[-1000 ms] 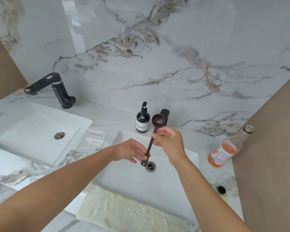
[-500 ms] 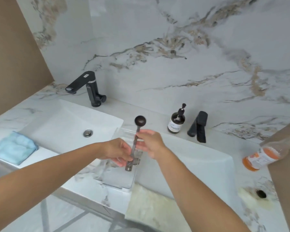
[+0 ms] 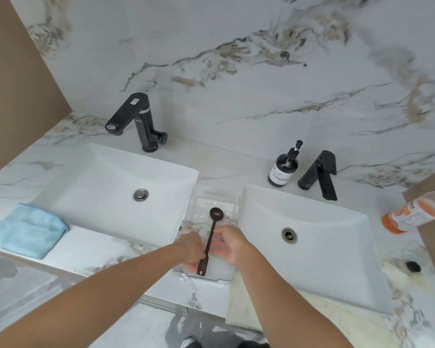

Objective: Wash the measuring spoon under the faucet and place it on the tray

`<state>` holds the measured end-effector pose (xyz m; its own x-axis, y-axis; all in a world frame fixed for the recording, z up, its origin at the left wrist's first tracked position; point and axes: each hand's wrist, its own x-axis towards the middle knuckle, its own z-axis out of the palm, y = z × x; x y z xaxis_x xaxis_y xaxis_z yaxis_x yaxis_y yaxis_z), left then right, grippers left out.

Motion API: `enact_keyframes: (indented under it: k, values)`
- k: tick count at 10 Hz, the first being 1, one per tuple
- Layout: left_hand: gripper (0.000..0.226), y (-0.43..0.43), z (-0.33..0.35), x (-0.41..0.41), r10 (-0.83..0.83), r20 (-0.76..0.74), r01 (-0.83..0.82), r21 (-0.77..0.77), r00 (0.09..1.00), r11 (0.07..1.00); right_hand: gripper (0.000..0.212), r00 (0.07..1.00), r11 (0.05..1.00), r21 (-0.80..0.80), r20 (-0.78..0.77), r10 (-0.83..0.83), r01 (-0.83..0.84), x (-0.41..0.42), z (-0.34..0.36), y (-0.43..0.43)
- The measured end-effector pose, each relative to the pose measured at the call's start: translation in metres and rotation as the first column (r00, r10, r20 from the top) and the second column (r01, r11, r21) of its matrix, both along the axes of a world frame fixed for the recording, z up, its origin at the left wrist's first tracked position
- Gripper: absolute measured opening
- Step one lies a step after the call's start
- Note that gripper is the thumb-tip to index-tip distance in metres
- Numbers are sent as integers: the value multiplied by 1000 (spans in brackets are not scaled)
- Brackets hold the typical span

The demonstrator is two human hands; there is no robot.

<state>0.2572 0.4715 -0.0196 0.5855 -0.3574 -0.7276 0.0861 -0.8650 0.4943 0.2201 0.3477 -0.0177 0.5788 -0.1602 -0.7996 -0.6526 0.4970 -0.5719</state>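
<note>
The dark brown measuring spoon [image 3: 212,232] lies lengthwise low over the clear tray [image 3: 234,204] between the two sinks, bowl pointing away from me. My left hand [image 3: 190,249] grips the lower handle from the left. My right hand [image 3: 232,244] is at the handle's right side with blurred, stretched fingers; I cannot tell whether it grips. The black faucet [image 3: 319,174] of the right sink [image 3: 337,222] stands behind, with no water running.
A second black faucet [image 3: 138,119] stands behind the left sink [image 3: 106,177]. A folded blue cloth [image 3: 28,228] lies far left. A dark soap bottle [image 3: 283,169] stands by the right faucet, an orange-liquid bottle [image 3: 409,214] far right, and a small black cap [image 3: 413,266] on the counter.
Both hands carried the spoon left from above the right sink's drain to the tray and lowered it from upright to nearly flat.
</note>
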Motion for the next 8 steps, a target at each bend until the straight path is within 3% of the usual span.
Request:
enact_keyframes:
  k: [2, 6, 8]
  values:
    - [26, -12, -7, 0, -125, 86, 113, 130, 988, 985, 20, 999, 999, -17, -10, -32, 32, -1, -2, 1]
    - [13, -14, -7, 0, -195, 166, 166, 176, 967, 970, 34, 1000, 998, -54, 22, -10, 12, -12, 8, -11]
    - [9, -33, 37, 4, -382, 153, 333, 269, 912, 904, 26, 992, 977, -174, 25, 127, -120, -27, 46, -26]
